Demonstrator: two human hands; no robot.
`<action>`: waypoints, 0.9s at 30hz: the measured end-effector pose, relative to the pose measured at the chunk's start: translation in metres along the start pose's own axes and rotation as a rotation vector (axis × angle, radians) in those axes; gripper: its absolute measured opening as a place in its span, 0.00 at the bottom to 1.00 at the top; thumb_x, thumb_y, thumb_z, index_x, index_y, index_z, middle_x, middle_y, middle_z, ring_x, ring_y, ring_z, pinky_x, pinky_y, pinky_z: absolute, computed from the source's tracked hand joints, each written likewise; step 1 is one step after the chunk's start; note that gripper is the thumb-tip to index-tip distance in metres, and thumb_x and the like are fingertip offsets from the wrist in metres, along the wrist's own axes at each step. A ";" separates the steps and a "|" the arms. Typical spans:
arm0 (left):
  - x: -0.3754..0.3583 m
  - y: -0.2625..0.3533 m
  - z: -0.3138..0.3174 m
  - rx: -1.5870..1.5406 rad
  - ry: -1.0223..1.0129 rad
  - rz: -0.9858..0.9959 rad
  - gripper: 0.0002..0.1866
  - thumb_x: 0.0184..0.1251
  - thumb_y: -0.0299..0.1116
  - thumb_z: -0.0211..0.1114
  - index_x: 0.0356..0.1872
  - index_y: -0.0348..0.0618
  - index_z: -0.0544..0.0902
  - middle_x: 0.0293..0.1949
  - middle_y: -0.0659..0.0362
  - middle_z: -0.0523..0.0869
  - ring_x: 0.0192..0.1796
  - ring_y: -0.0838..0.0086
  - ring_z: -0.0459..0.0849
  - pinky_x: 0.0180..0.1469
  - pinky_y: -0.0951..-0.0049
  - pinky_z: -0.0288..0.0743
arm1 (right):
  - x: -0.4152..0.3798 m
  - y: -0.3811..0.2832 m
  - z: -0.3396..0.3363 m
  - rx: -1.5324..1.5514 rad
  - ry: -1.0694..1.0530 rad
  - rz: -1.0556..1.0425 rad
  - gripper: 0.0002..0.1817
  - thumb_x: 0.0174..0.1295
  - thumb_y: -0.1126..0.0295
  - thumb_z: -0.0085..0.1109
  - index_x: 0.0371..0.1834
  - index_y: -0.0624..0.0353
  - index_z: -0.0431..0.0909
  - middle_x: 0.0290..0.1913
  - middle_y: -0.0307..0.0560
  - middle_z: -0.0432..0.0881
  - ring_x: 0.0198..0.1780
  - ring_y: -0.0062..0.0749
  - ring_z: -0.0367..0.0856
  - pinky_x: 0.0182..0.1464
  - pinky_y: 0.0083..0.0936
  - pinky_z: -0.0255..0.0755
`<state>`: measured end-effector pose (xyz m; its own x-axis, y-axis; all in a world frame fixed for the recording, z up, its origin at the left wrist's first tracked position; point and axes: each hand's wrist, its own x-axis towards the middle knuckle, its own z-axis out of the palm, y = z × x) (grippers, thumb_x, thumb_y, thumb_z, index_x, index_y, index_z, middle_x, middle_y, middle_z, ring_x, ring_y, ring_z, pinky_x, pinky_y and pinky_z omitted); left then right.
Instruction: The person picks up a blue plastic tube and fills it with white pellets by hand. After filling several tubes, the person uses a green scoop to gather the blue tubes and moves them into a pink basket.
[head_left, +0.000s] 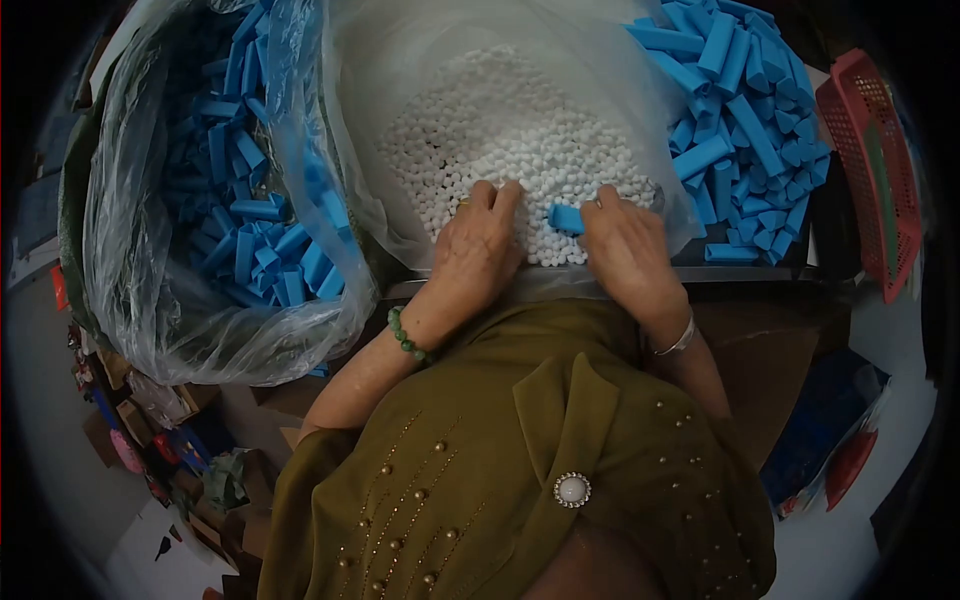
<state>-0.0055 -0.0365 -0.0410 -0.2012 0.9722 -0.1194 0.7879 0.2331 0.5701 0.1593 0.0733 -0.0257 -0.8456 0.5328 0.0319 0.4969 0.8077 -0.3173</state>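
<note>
Small white balls [500, 130] lie in a wide heap on clear plastic sheeting in front of me. My right hand [628, 240] is closed around a short blue triangular tube [567, 219] at the near edge of the heap. One end of the tube sticks out to the left of my fingers, close above the balls. My left hand [478, 240] rests at the heap's near left side, thumb and fingertips bent together among the balls. Whether a ball is pinched there is hidden.
A large plastic-lined bag [130, 250] with many blue pieces stands at the left. More blue tubes [745, 120] are piled on the right, beside a pink perforated basket [875, 170]. The table's front edge [740, 272] runs just below my hands. Cardboard [765, 370] is below right.
</note>
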 end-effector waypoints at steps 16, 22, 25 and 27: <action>0.017 0.012 -0.050 -0.545 0.114 0.182 0.20 0.53 0.15 0.64 0.48 0.42 0.81 0.38 0.56 0.80 0.35 0.67 0.81 0.35 0.71 0.76 | 0.011 -0.010 0.006 0.808 0.053 0.170 0.14 0.58 0.78 0.63 0.47 0.64 0.78 0.40 0.47 0.79 0.39 0.33 0.81 0.40 0.28 0.73; 0.018 0.021 -0.056 -0.418 0.160 0.236 0.23 0.51 0.14 0.67 0.52 0.41 0.82 0.39 0.57 0.81 0.37 0.73 0.81 0.37 0.76 0.77 | 0.012 -0.010 0.005 0.823 0.084 0.155 0.15 0.58 0.77 0.63 0.49 0.62 0.78 0.40 0.52 0.78 0.41 0.48 0.80 0.42 0.37 0.73; 0.019 0.021 -0.056 -0.401 0.183 0.237 0.23 0.51 0.15 0.68 0.51 0.41 0.82 0.39 0.57 0.81 0.37 0.73 0.81 0.37 0.76 0.76 | 0.012 -0.010 0.006 0.883 0.081 0.180 0.15 0.58 0.77 0.63 0.49 0.62 0.78 0.40 0.52 0.78 0.41 0.48 0.80 0.42 0.37 0.73; 0.020 0.022 -0.057 -0.400 0.187 0.234 0.23 0.51 0.15 0.69 0.51 0.41 0.82 0.38 0.57 0.82 0.36 0.73 0.81 0.37 0.76 0.76 | 0.012 -0.010 0.006 0.877 0.095 0.167 0.14 0.57 0.78 0.64 0.48 0.63 0.78 0.40 0.52 0.79 0.41 0.49 0.81 0.42 0.36 0.74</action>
<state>-0.0252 -0.0135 0.0153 -0.1751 0.9687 0.1760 0.5468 -0.0530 0.8356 0.1428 0.0698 -0.0278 -0.7364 0.6764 -0.0134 0.2515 0.2553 -0.9336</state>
